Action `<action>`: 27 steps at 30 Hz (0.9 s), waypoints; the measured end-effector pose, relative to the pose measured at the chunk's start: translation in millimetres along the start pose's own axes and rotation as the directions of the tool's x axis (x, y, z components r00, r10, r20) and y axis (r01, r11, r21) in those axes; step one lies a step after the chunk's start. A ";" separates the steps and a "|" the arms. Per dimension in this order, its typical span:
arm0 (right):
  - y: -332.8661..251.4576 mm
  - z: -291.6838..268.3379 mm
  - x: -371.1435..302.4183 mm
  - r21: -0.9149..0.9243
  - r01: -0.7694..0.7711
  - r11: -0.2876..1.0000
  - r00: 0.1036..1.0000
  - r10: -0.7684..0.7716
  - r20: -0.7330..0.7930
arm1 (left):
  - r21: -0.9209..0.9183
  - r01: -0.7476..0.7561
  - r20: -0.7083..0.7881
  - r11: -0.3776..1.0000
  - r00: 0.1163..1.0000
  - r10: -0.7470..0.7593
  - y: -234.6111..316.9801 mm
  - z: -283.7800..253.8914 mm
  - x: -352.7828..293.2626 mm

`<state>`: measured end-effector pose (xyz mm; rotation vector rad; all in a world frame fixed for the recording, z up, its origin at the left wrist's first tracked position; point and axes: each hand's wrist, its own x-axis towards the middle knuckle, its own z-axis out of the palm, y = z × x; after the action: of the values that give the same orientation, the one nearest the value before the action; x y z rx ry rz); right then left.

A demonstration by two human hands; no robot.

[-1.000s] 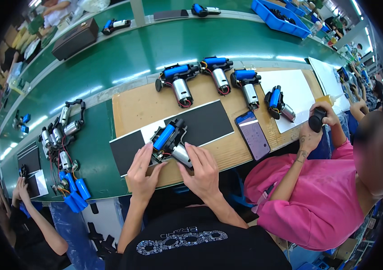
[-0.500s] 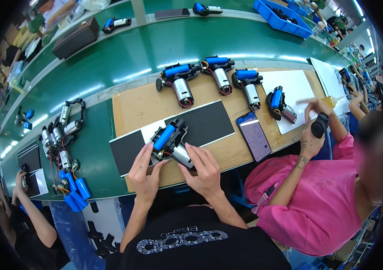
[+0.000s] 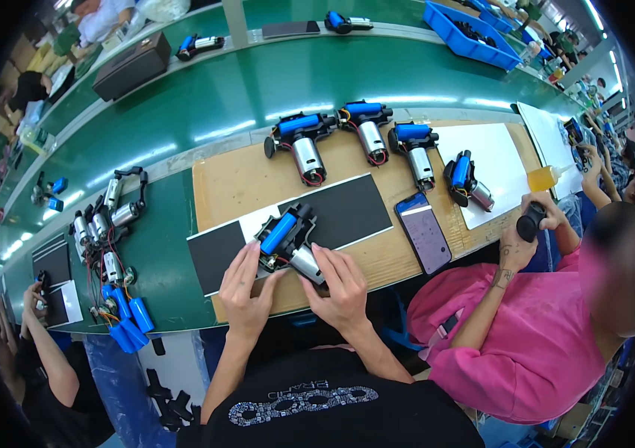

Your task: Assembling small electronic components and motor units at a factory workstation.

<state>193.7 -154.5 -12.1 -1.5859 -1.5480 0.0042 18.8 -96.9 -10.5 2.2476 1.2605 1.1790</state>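
A motor assembly [image 3: 278, 233] with a blue cylindrical cell, black plastic frame and silver motor lies over a black-and-white sheet [image 3: 355, 213] in front of me. My left hand [image 3: 248, 295] grips its left end, fingertips by the frame and the small board with wires. Around the silver motor [image 3: 305, 263], at the right end, my right hand [image 3: 341, 290] is closed, thumb below and fingers above. The underside of the assembly is hidden. Beyond it, several similar assemblies [image 3: 307, 149] stand on the cardboard [image 3: 231, 187].
A phone [image 3: 425, 235] lies to the right. On the left is a tangle of motors and blue cells [image 3: 127, 321] with wires. A co-worker in pink [image 3: 511, 343] holds a round black part [image 3: 531, 222] near a bottle of yellow liquid [image 3: 543, 178]. A blue bin [image 3: 474, 37] sits far right.
My hands keep their hold on the assembly with hardly any movement. The co-worker's farther hand has come down from near the bottle to the black part. The whole view has shifted slightly.
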 end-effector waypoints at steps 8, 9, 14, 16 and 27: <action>-24.3 3.7 -2.7 -0.125 -0.080 0.989 0.995 0.086 0.041 | 0.034 0.056 -0.002 0.998 0.998 -0.056 -11.5 2.5 -12.7; -24.8 3.5 -1.2 -0.128 -0.091 0.988 0.994 0.099 0.054 | 0.026 0.048 0.018 0.998 0.999 -0.049 -15.2 4.4 -11.0; -18.6 2.6 -4.9 -0.104 -0.100 0.990 0.992 0.107 0.060 | -0.140 0.149 0.049 0.979 0.989 -0.143 2.2 -2.8 -7.2; -19.6 -8.6 5.7 -0.100 -0.105 0.989 0.993 0.109 0.034 | -0.143 0.106 -0.008 0.984 0.994 -0.108 -1.7 -12.4 -4.1; 143.2 -98.6 180.2 -0.355 -0.481 0.802 0.819 0.266 -0.509 | 0.234 -0.081 0.215 0.969 0.976 0.030 -13.1 -6.4 -25.2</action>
<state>402.7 -40.4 65.2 -2.0913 -0.8821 -0.5105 -0.5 -110.7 -27.3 2.5194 1.3230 0.8135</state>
